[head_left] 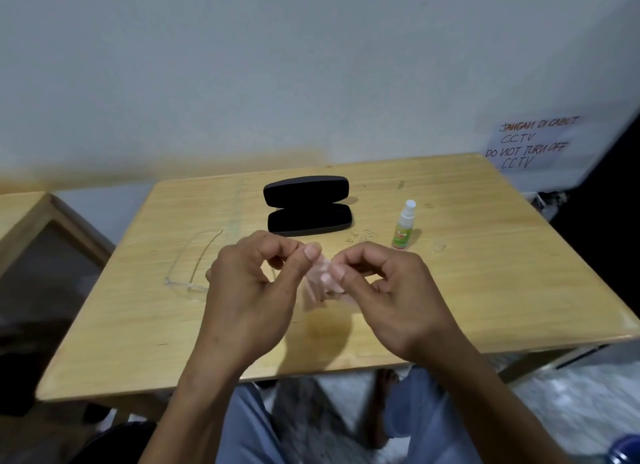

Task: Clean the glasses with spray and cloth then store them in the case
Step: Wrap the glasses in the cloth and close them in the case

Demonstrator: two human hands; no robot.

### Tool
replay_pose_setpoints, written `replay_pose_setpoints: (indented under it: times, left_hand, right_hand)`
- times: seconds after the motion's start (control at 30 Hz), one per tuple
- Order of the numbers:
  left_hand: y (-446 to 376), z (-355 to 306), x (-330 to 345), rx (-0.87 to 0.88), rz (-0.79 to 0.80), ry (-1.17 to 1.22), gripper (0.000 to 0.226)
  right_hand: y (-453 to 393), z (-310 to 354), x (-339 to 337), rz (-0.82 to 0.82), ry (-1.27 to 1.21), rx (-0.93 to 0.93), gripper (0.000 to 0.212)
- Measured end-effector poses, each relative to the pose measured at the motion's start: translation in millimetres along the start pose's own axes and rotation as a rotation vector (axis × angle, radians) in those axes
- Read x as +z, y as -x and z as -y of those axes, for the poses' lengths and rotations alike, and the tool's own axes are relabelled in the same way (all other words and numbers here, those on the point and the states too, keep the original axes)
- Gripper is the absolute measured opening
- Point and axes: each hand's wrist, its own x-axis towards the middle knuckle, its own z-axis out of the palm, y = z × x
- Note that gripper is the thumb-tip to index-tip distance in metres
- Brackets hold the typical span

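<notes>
A small pale pink cloth [323,283] hangs between my two hands above the wooden table [485,273]. My left hand [256,290] pinches its left edge between thumb and fingers, and my right hand [384,294] pinches its right edge. Clear-framed glasses [192,269] lie on the table left of my left hand, temples unfolded; their right part is hidden behind that hand. A black glasses case [308,205] lies open at the back middle. A small spray bottle [403,225] with a white cap and green label stands upright right of the case.
The table stands against a white wall. A second wooden table [31,218] is at the left. A paper sign [530,145] with handwriting hangs at the right. My legs and a bare foot [384,404] show below the table's front edge.
</notes>
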Motion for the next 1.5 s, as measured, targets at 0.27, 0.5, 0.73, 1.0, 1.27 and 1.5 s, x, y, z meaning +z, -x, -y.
replay_pose_setpoints:
  times: [0.27, 0.5, 0.73, 1.0, 1.27, 1.5]
  left_hand:
    - [1, 0, -1, -0.128, -0.014, 0.111, 0.030]
    - [4, -5, -6, -0.164, 0.001, 0.149, 0.042]
    - [2, -9, -9, -0.175, 0.037, 0.205, 0.046]
    - [3, -4, -9, -0.133, 0.099, 0.163, 0.041]
    - [10, -16, -5, 0.090, -0.006, -0.024, 0.034]
    - [7, -17, -4, 0.057, 0.008, 0.124, 0.007]
  right_hand:
    - [0, 6, -3, 0.120, -0.323, 0.053, 0.020]
    - [3, 7, -5, 0.047, -0.295, 0.013, 0.007]
    - [-1, 14, -17, -0.044, -0.322, 0.021, 0.012]
    - [-5, 23, -23, -0.086, -0.319, 0.048, 0.014]
    - [-9, 34, -15, 0.046, -0.295, 0.113, 0.042]
    - [-8, 33, -24, 0.289, -0.345, 0.174, 0.031]
